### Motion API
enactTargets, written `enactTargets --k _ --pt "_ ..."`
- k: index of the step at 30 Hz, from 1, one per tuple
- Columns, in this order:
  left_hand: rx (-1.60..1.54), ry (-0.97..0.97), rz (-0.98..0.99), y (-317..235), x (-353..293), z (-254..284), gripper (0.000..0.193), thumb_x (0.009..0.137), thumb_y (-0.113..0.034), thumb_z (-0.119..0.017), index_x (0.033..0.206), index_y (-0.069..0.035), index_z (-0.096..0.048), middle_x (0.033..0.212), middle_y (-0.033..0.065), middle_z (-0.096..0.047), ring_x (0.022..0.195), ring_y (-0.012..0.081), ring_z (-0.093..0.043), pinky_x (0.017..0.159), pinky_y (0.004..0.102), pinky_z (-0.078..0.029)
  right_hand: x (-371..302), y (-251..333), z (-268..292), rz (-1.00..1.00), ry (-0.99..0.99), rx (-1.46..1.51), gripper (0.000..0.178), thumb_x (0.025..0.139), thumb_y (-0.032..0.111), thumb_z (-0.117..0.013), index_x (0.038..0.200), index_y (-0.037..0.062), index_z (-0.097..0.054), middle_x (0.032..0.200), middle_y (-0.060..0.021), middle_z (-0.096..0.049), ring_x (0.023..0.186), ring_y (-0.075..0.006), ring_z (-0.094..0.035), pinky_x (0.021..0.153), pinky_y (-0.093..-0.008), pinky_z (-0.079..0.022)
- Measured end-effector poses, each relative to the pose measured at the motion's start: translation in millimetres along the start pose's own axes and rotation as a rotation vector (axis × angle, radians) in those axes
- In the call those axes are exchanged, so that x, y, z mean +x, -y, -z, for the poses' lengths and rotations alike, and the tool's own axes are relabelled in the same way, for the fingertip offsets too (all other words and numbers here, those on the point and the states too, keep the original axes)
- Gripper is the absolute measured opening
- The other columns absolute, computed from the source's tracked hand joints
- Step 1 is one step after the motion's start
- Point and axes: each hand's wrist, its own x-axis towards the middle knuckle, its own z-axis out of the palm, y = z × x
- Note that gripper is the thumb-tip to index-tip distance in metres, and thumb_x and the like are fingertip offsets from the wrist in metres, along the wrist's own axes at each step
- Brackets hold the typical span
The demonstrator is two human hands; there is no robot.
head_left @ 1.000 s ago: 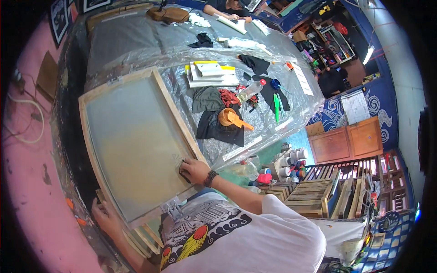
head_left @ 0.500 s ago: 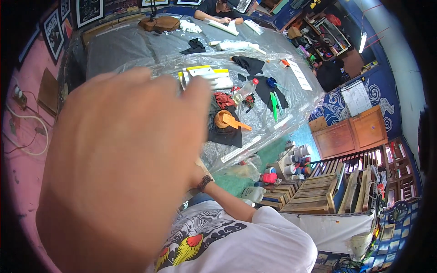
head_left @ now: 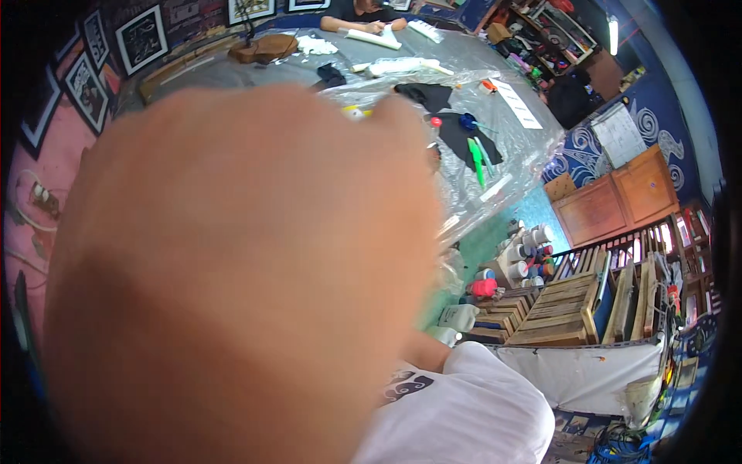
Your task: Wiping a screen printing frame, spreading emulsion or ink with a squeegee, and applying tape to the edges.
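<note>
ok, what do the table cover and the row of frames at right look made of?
Table cover: probably clear plastic film, glossy; see-through, wrinkled, bright glare. Frames: likely wood, fairly dull; uneven tan-brown bars. Coating unclear.

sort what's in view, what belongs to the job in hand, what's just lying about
Job in hand: no object visible; the left hand blocks much of the view, the right hand is hidden.

Apparently lying about: green tool, black cloth, wooden frames.
</note>
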Motion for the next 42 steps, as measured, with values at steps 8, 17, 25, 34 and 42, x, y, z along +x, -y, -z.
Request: enactTargets --k 8,17,25,34,42 --pt "-0.559 0.055 0.385 124.4 -69.8 -83.3 0.047 0.089 -0.02 -0.069 0.133 -0.008 -0.056 0.078 0.0075 -0.06 0.067 0.0186 -0.056 0.063 0.031 -0.045 -5.7 5.2 7.3 -0.054 0.043 -0.06 0.018 0.085 0.02 -0.063 0.094 0.0041 -0.061 0.101 -0.0169 -0.059 0.09 -0.0371 -0.063 0.078 -0.046 -0.053" --pt "-0.666 0.252 1.206 229.7 -332.9 -287.9 0.051 0.101 -0.033 -0.059 0.139 -0.002 -0.047 0.076 0.0056 -0.057 0.06 0.0133 -0.054 0.052 0.0299 -0.046 1.2 -2.4 6.4 -0.01 0.095 -0.11 0.023 0.083 0.025 -0.067 0.091 0.0047 -0.063 0.098 -0.0153 -0.06 0.091 -0.0333 -0.063 0.079 -0.0435 -0.053" --pt "-0.301 -0.097 1.275 168.0 -447.8 -398.0 0.066 0.105 -0.054 -0.036 0.137 0.002 -0.047 0.107 0.0251 -0.064 0.098 0.0418 -0.062 0.089 0.0458 -0.049 14.6 13.3 17.3 -0.075 0.245 -0.147 0.025 0.078 0.023 -0.071 0.091 0.0025 -0.066 0.098 -0.0177 -0.063 0.091 -0.0353 -0.065 0.081 -0.0439 -0.054" --pt "-0.57 -0.042 1.533 113.7 -406.1 -392.2 0.081 0.104 -0.06 -0.025 0.147 0.008 -0.035 0.147 0.0318 -0.043 0.136 0.0465 -0.041 0.112 0.0465 -0.034 15.2 15.5 19.3 -0.076 0.244 -0.165 0.026 0.077 0.022 -0.072 0.091 0.0014 -0.066 0.098 -0.0189 -0.063 0.091 -0.0355 -0.065 0.081 -0.0438 -0.054" --pt "-0.626 -0.058 1.511 118.1 -411.6 -398.9 0.086 0.103 -0.062 -0.025 0.147 0.011 -0.035 0.15 0.0311 -0.04 0.14 0.0434 -0.039 0.116 0.0432 -0.031 8.6 2.8 12.2 -0.036 0.153 -0.147 0.027 0.077 0.024 -0.072 0.091 0.0029 -0.064 0.095 -0.0159 -0.062 0.088 -0.0344 -0.065 0.077 -0.0442 -0.054"
